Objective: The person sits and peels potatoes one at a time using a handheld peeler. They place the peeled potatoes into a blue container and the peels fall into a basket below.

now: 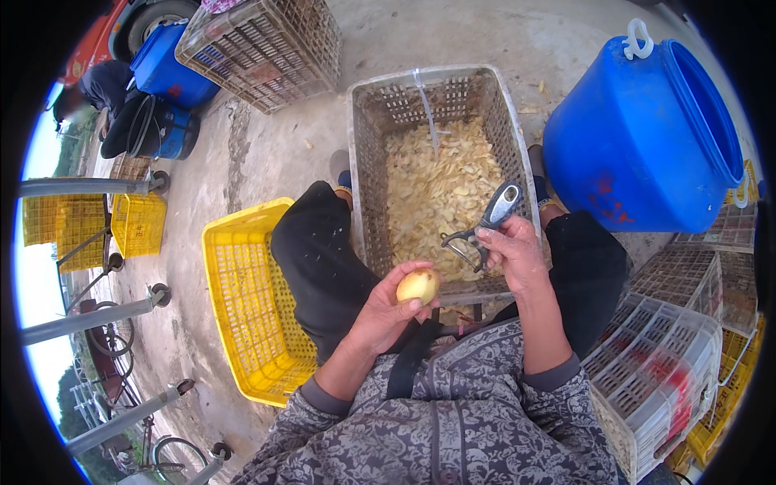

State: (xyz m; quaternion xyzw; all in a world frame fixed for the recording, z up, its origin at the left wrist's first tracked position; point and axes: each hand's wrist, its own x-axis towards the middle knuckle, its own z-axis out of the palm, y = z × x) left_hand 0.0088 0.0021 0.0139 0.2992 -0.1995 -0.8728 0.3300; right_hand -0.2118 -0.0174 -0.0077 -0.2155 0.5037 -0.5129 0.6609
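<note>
My left hand [388, 306] holds a small peeled potato [418, 287], pale yellow with a brown spot near its upper end. In my right hand [515, 251] is a Y-shaped vegetable peeler [485, 224], its grey and black handle pointing up and its metal blade facing down-left. A small gap separates the blade from the potato. Both hands are above the near end of a dirty plastic crate [357, 176] between my legs. Thin peelings [445, 188] cover the crate's bottom, and a pale strap hangs over its far wall.
A yellow plastic crate [221, 291] stands by my left leg. To the right is a large blue barrel [618, 139], with stacked crates [661, 357] nearer me. At upper left are an upright crate [267, 51], a blue barrel [176, 73], a black bucket [160, 130] and another person [106, 88].
</note>
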